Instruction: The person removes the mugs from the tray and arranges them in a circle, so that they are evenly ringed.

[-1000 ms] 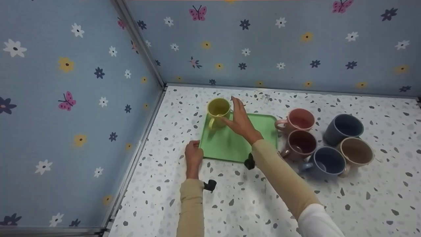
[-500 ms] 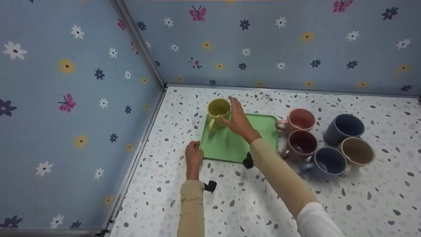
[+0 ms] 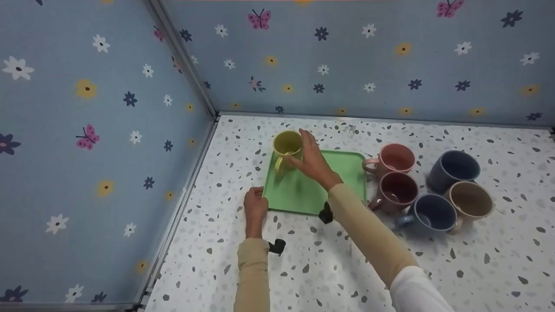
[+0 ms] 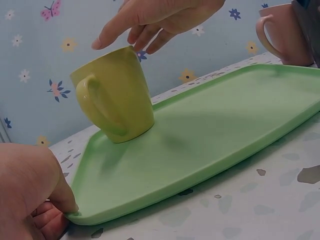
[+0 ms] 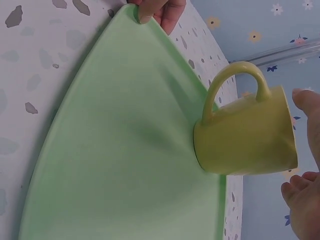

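A yellow mug (image 3: 288, 145) stands upright on the far left corner of a green tray (image 3: 303, 195), its handle turned toward the near side. My right hand (image 3: 312, 160) hovers at the mug's right rim with fingers loosely spread. In the right wrist view a gap shows between that hand (image 5: 307, 200) and the mug (image 5: 245, 135). My left hand (image 3: 256, 206) pinches the tray's near left corner. The left wrist view shows its thumb (image 4: 62, 195) on top of the tray rim (image 4: 125, 207), the other fingers curled below beside the edge.
Right of the tray stand a pink mug (image 3: 396, 158), a dark red mug (image 3: 396, 190), a dark blue mug (image 3: 453, 171), a light blue mug (image 3: 431, 214) and a beige mug (image 3: 470, 201), close together. Flowered panels (image 3: 347, 56) bound the speckled table (image 3: 312, 268) behind and left.
My right hand has shifted slightly left, closer to the yellow mug's rim. The left hand, tray and mugs have stayed in place.
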Demonstrator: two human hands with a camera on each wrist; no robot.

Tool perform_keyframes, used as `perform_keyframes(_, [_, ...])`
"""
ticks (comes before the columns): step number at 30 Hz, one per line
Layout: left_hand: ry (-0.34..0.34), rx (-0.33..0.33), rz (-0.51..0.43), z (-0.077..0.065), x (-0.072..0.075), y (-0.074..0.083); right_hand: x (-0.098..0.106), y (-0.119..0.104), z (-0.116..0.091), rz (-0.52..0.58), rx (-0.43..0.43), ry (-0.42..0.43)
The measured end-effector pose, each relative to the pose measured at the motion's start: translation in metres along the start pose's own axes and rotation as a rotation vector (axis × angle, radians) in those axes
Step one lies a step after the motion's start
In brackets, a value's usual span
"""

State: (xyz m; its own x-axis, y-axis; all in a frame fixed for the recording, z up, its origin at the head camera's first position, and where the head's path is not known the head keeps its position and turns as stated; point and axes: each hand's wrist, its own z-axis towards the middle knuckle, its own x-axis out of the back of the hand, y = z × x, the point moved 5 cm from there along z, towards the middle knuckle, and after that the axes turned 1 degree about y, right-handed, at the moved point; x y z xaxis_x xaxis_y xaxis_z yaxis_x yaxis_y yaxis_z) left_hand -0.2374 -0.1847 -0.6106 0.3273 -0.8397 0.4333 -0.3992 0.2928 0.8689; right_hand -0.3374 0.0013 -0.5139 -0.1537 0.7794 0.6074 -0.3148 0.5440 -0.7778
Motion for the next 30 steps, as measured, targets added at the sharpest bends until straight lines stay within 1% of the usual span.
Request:
perform_keyframes(11, [0.010, 0.002, 0.019, 0.001, -0.001, 0.000, -0.001, 0.004, 0.002, -0.003, 0.000, -0.004])
perform_keyframes(19, [0.012, -0.034, 0.004, 0.000, 0.001, 0.003, -0.003, 0.004, 0.003, 0.022, 0.005, -0.040])
perform_keyframes(24, [0.002, -0.014, 0.020, 0.000, 0.001, 0.002, -0.006, 0.004, 0.005, 0.005, 0.009, -0.035])
perform_keyframes(30, [-0.004, 0.005, 0.000, 0.001, -0.001, -0.001, -0.010, 0.004, 0.007, -0.002, 0.000, -0.052])
